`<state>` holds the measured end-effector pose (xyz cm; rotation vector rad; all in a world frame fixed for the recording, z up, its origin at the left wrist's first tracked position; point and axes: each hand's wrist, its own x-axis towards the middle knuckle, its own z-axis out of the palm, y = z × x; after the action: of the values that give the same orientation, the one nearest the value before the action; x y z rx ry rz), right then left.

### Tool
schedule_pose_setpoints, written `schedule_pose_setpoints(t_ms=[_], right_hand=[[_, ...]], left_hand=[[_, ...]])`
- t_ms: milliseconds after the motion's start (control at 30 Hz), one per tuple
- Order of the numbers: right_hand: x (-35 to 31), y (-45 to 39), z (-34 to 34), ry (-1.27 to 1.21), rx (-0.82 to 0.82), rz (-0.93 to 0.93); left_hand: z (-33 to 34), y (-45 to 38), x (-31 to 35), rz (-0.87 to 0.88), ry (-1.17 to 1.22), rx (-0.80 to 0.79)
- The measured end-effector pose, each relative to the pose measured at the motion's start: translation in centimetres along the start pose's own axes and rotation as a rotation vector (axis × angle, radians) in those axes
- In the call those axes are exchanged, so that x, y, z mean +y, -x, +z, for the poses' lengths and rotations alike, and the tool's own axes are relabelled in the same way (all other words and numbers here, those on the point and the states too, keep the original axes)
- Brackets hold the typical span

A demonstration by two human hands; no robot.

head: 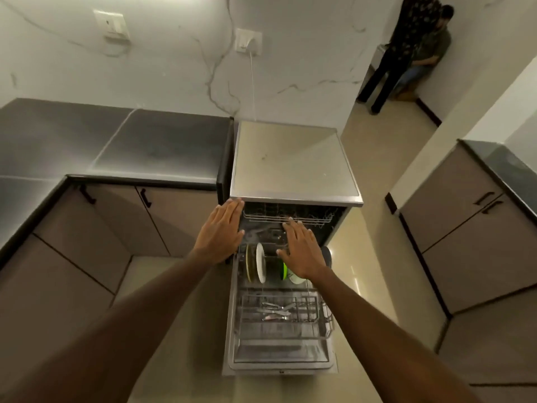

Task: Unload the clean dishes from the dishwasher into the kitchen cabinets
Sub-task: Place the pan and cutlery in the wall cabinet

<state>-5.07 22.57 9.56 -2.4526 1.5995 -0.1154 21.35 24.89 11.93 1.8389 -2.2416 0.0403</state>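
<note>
Early in the unloading: dishwasher point(296, 167) open, door point(280, 356) dropped flat, lower rack point(279, 318) pulled out and loaded. Plates point(255, 266) upright at the rack's back, a green-rimmed dish point(286, 271) beside them, cutlery point(274, 311) lying in the basket nearer the front. Nothing lifted yet. Next, probably: pinch one plate by its rim, draw it straight up clear of the tines, carry it to the cabinets point(122, 225) at left. Left hand point(220, 231) flat, fingers straight, fingertips at the dishwasher's top left corner, holding nothing. Right hand point(302, 251) spread, palm down, over the plates, fingertips near the upper rack point(287, 218); contact with it unclear.
</note>
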Motion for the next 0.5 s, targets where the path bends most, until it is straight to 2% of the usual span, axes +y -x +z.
schedule_pose_setpoints(t_ms=[200,333,500], right_hand=[[5.7,0.9,4.3,-0.004,-0.061,-0.025],[7.5,1.3,8.6,-0.008,-0.119,-0.059],[10.2,1.1,17.0,-0.045,-0.148,0.000]], left_hand=[[8.0,2.0,7.4,-0.062,0.049,-0.038],[13.1,3.6,9.1,-0.121,0.078,-0.111],[21.4,4.4,9.6,-0.082,0.097,-0.208]])
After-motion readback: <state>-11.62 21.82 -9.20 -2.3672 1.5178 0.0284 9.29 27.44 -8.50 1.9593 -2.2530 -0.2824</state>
